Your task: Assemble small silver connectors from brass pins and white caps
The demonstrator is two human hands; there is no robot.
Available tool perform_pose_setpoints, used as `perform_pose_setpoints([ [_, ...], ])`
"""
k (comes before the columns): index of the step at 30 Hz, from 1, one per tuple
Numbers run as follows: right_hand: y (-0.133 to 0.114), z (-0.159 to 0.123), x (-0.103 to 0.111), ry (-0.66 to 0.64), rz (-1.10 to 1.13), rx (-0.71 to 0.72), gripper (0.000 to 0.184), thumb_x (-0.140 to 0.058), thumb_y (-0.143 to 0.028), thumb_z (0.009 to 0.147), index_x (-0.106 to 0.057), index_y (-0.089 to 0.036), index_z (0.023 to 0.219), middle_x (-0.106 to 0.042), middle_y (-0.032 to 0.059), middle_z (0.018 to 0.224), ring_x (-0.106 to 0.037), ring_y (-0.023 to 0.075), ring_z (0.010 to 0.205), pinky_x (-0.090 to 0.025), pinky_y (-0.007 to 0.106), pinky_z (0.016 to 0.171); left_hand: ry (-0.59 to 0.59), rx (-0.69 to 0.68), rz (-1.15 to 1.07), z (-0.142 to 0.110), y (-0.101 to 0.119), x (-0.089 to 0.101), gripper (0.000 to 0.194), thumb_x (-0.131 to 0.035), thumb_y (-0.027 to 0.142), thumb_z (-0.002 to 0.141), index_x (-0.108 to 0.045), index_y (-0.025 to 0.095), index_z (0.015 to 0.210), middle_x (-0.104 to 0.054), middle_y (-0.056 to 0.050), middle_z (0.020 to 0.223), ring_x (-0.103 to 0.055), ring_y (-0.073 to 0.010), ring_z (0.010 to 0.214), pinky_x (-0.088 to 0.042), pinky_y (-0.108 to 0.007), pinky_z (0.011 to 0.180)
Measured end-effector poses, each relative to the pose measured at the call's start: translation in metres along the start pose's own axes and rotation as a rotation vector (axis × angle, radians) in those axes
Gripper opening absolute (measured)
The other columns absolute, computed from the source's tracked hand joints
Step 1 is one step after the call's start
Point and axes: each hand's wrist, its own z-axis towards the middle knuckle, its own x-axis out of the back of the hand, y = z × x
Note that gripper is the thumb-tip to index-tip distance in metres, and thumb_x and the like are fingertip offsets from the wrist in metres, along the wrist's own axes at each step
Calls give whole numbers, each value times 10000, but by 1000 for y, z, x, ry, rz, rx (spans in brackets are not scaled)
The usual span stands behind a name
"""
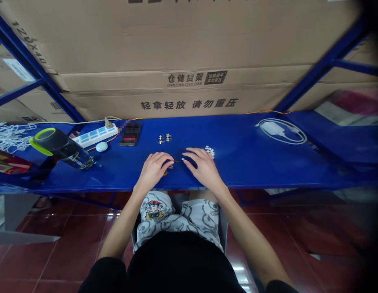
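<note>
My left hand [155, 167] is closed in a pinch on a thin brass-coloured pin [176, 161], its free end pointing right. Opposite it, my right hand [204, 166] has thumb and forefinger on a small white piece [183, 159], a short gap from the pin's tip. Several brass-coloured pieces [166, 172] lie beside my left hand, partly hidden by it. Beyond the hands stand or lie several small brass parts with white pieces on them [168, 137], in two columns. A small pile of white pieces [210, 152] is just past my right hand.
A blue tabletop [237, 142] ends at large cardboard boxes [189, 44]. On the left are a dark bottle [68, 148], a white power strip [97, 135], a pale oval object [101, 146] and a dark blurred-out item [130, 133]. A charger with a coiled white cable [274, 128] lies right.
</note>
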Motion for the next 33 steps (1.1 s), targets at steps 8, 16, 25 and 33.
perform_pose_setpoints([
  [8, 4, -2, -7, -32, -126, 15, 243, -583, -269, 997, -746, -227, 1173, -655, 126, 1394, -597, 339, 1274, -479, 559, 1038, -53, 38, 0, 1, 2, 1, 132, -558, 316, 1052, -652, 230, 1019, -732, -11, 1098, -661, -198, 1008, -431, -355, 918],
  [16, 4, 0, -7, 8, -2, 43, 165, -603, -228, 987, -767, -241, 987, -757, 83, 1200, -685, 290, 1114, -525, 503, 959, -130, -26, -27, 2, 4, 2, 145, -549, 317, 1057, -657, 224, 1029, -731, -20, 1092, -653, -201, 992, -435, -354, 889],
  [25, -3, 1, 3, -35, 373, 25, 130, -637, -241, 971, -757, -241, 1018, -808, 33, 1039, -753, 220, 964, -572, 385, 902, -120, -25, -21, 0, 3, 1, 138, -536, 316, 1064, -638, 224, 1057, -716, -26, 1145, -657, -197, 1027, -434, -350, 896],
  [33, 0, 2, 6, -19, 443, 30, 153, -675, -297, 956, -777, -260, 1063, -789, 34, 922, -709, 204, 830, -584, 358, 781, -100, -27, -32, 0, 4, 2, 139, -531, 321, 1066, -632, 226, 1055, -714, -28, 1139, -659, -194, 1024, -436, -352, 900],
])
